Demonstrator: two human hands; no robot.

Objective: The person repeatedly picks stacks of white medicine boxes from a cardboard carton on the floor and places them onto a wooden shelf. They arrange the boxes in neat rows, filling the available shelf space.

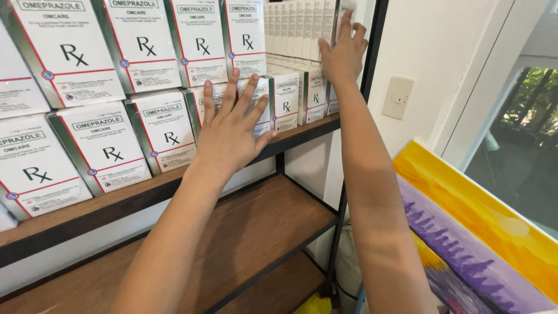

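A person's left hand (232, 131) presses flat, fingers spread and closed on nothing, against the fronts of small white cardboard medicine cartons with grey-green sides (264, 107) on the upper board of a dark wooden shelf with a black metal frame (145, 195); the right hand (344, 52) reaches higher, fingers splayed and open, resting on the end of a row of narrow white cartons stood upright (302, 26) at the shelf's far right, next to the black upright post (372, 52).

The cartons stand two tiers high, larger white ones (102, 145) to the left and smaller ones toward the right end; several lean rather than stand square (the upper tier rests only on the boxes beneath it); nothing is clamped in either hand, so the stacks are steadied by flat pressure alone.

The risk, as it looks from here: a push that is too firm or off-centre could slide the lower cartons back and let the upper tier tip forward off the board; the narrow upright row on the right seems the likeliest to topple, since only fingertips touch it; anything that falls would drop past the bare lower wooden shelf (256, 232) or onto the yellow and purple painted canvas (476, 232) leaning below the white wall with its light switch (397, 97); whether the back of the shelf is closed cannot be told.
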